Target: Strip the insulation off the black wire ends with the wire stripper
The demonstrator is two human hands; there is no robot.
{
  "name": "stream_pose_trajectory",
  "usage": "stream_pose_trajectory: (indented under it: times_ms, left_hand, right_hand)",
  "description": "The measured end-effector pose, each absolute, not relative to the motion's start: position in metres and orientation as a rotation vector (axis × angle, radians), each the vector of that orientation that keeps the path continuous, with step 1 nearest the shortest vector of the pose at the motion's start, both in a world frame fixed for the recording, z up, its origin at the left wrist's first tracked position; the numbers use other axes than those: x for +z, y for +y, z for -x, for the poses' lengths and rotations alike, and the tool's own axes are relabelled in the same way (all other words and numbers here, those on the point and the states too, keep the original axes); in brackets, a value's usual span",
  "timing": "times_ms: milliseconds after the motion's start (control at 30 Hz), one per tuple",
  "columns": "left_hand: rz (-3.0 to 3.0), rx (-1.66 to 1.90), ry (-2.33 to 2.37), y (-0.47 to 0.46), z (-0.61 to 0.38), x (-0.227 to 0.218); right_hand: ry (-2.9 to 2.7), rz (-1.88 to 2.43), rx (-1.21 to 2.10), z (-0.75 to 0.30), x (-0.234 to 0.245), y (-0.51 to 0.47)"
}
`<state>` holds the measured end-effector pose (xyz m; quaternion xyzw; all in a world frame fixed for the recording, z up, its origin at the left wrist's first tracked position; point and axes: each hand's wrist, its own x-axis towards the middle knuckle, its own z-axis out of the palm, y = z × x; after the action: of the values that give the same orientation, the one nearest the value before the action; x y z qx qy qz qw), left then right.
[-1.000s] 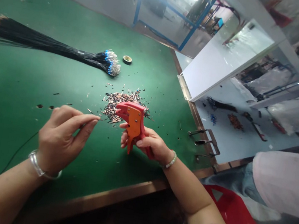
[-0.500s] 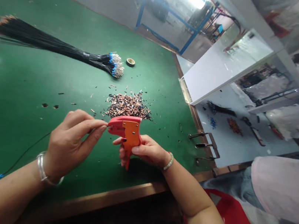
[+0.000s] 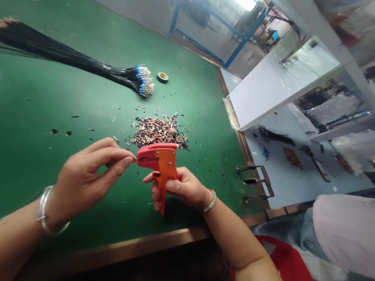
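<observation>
My right hand (image 3: 180, 187) grips a red and orange wire stripper (image 3: 159, 160) by its handles, jaws pointing left. My left hand (image 3: 86, 177) pinches the end of a thin black wire (image 3: 134, 158) between thumb and forefinger, with the tip at the stripper's jaws. Just beyond the tool lies a heap of stripped copper and black insulation bits (image 3: 159, 130) on the green table (image 3: 31, 103). A long bundle of black wires with blue and silver ends (image 3: 79, 61) lies further back on the left.
A small roll of tape (image 3: 162, 77) sits behind the bundle. A white panel (image 3: 273, 83) leans at the table's right edge, with metal clips (image 3: 255, 179) near the corner. Another person in a white top (image 3: 353, 231) sits at the right. A red stool (image 3: 290, 273) is below.
The stripper came down from over the scrap heap toward me, and my left hand moved right, bringing the wire tip to the jaws.
</observation>
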<state>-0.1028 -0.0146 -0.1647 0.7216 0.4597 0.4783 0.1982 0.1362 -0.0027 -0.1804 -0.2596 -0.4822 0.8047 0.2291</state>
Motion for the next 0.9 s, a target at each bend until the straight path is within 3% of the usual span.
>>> stream_pose_trajectory:
  times_ms: [900]
  left_hand:
    - [-2.231, 1.257, 1.289, -0.004, 0.105, -0.183]
  right_hand:
    - [-1.284, 0.712, 2.132, -0.125, -0.190, -0.004]
